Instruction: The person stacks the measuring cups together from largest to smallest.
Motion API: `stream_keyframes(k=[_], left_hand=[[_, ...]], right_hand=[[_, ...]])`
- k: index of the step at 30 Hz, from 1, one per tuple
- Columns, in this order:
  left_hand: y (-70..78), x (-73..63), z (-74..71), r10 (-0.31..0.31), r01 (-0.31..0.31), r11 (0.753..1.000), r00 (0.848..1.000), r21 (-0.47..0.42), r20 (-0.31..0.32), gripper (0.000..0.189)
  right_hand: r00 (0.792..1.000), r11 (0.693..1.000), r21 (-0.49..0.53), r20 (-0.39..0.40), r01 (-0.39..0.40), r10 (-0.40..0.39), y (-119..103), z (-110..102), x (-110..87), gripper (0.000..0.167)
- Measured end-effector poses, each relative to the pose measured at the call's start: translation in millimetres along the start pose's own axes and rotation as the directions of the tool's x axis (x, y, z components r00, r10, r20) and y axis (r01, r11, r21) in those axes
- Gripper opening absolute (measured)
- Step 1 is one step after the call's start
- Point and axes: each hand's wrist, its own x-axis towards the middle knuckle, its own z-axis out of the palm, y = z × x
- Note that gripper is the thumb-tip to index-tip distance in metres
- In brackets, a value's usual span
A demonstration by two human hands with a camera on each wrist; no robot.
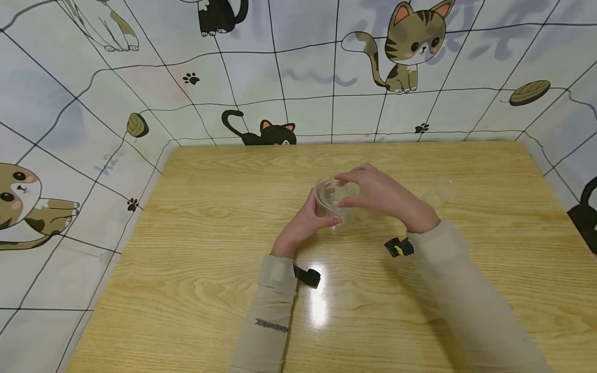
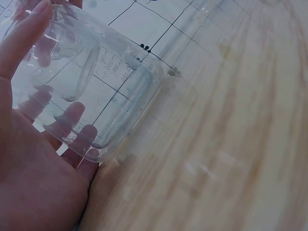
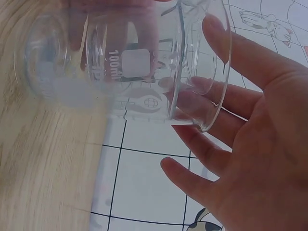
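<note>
Near the middle of the table, my left hand (image 1: 303, 223) grips a large clear glass beaker (image 2: 122, 72) around its side, thumb towards me. A smaller glass beaker (image 2: 86, 72) is inside it, its base above the large one's bottom in the left wrist view. From above, my right hand (image 1: 375, 191) reaches in at the mouth and pinches the small beaker near its rim between thumb and fingers. White print (image 3: 114, 60) shows on the glass in the right wrist view; which beaker bears it I cannot tell. Exact contact of the right fingertips is blurred by the glass.
A faint, transparent object (image 1: 438, 191) lies on the wooden table (image 1: 200, 259) to the right, behind my right wrist. A cat-patterned white wall covering (image 1: 308, 77) rises at the table's back and sides.
</note>
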Motion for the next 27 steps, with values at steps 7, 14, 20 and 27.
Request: stream_keyframes(k=[7,14,20,27], left_hand=[[0.2,-0.3,0.3,0.003,-0.003,1.000,1.000,0.000,0.003,0.085],[1.4,-0.7,0.2,-0.007,0.007,1.000,1.000,0.031,-0.009,0.084],[0.1,-0.2,-0.3,-0.014,0.015,0.999,1.000,0.042,-0.012,0.085],[-1.8,0.6,-0.7,-0.019,0.019,0.999,1.000,0.031,-0.010,0.085]], right_hand=[[1.000,1.000,-0.006,0.023,0.020,-0.019,0.6,-1.6,2.1,0.062],[0.999,0.999,-0.032,0.038,0.030,-0.028,-0.3,-2.9,3.9,0.060],[0.997,0.992,-0.102,0.051,0.070,-0.065,-0.3,-4.7,6.3,0.060],[0.990,0.978,-0.155,0.060,0.138,-0.130,-1.0,-5.5,7.2,0.059]])
